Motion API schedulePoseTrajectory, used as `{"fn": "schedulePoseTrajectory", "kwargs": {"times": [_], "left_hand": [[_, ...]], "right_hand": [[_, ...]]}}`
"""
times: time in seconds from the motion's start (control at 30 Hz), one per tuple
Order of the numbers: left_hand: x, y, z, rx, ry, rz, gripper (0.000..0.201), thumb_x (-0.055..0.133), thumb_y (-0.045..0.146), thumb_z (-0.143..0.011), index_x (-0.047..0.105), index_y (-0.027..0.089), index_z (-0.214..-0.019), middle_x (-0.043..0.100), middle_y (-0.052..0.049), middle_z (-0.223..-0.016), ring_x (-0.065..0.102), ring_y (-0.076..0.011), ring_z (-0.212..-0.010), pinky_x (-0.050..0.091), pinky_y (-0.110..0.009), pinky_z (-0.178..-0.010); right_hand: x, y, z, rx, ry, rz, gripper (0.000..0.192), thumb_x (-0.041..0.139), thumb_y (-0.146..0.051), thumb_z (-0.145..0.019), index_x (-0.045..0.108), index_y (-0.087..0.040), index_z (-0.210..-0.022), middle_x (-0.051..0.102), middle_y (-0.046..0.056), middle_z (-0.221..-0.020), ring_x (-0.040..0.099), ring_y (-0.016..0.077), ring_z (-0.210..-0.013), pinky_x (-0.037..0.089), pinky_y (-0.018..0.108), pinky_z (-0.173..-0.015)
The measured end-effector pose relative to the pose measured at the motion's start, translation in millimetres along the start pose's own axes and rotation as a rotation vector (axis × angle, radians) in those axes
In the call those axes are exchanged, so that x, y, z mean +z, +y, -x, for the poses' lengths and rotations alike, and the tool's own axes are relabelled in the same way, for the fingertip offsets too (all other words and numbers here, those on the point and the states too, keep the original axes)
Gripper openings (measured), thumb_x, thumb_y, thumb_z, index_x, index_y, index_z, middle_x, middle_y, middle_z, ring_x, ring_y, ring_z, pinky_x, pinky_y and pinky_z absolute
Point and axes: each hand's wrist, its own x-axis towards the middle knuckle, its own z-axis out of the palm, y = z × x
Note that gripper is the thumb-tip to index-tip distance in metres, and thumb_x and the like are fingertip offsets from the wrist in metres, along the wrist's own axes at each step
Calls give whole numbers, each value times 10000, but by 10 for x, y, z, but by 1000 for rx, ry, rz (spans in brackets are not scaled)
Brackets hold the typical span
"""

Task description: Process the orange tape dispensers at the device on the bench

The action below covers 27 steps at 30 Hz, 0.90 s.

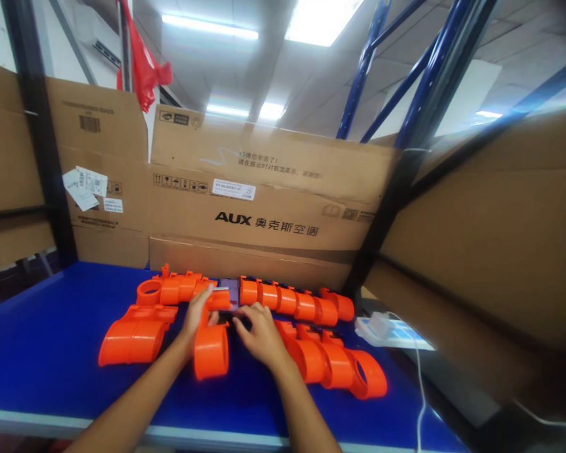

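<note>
Several orange plastic shell parts lie on a blue table (51,352). My left hand (197,314) rests its fingers on an orange part (217,301) at the middle, just above an orange cylinder-shaped part (211,351). My right hand (260,333) lies beside it, fingers curled down on a small dark piece (230,290) between the orange parts. A long ribbed orange part (295,302) runs to the right behind my right hand. Whether either hand grips anything is hidden by the fingers.
More orange shells lie at the left (134,336) and right front (339,368). Cardboard boxes (264,207) wall the back and both sides. A white power strip (389,332) with a cable sits at the right. Blue rack posts (358,82) rise behind.
</note>
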Motion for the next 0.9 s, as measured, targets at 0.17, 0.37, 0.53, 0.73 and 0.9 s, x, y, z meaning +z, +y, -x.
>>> {"fn": "schedulePoseTrajectory", "kwargs": {"times": [0.17, 0.37, 0.53, 0.73, 0.9], "left_hand": [[71, -85, 63, 71, 24, -132, 395, 691, 559, -743, 567, 184, -731, 448, 74, -420, 364, -60, -290, 222, -188, -335], [150, -85, 130, 92, -154, -204, 368, 662, 532, -779, 560, 207, -919, 457, 98, -506, 353, -47, -285, 178, -181, -328], [169, -97, 155, 61, -203, -200, 413, 689, 512, -758, 556, 210, -1006, 461, 96, -486, 369, -59, -318, 193, -185, -356], [182, -86, 173, 65, -151, -179, 532, 752, 455, -696, 544, 200, -1115, 472, 96, -455, 341, -66, -364, 206, -186, -398], [116, -97, 122, 99, -87, -174, 522, 728, 437, -719, 551, 199, -1148, 467, 92, -439, 344, -75, -370, 224, -192, -418]], "right_hand": [[14, -2, -36, 69, 182, -282, 268, 520, -372, -939, 703, -212, -1052, 723, 58, -936, 651, 195, -827, 506, 297, -749], [95, 13, -69, 125, 198, -494, 304, 609, -441, -876, 711, -186, -1007, 725, 49, -876, 627, 178, -718, 511, 279, -660], [98, 85, -96, 153, 268, -624, 303, 652, -472, -832, 690, -174, -867, 681, 33, -764, 607, 170, -690, 497, 265, -627], [79, 138, -130, 189, 348, -654, 302, 675, -473, -807, 680, -175, -854, 679, 42, -796, 614, 181, -743, 499, 282, -680], [58, 155, -119, 210, 422, -688, 292, 679, -462, -808, 675, -179, -876, 691, 50, -840, 626, 191, -788, 505, 304, -737]]}}
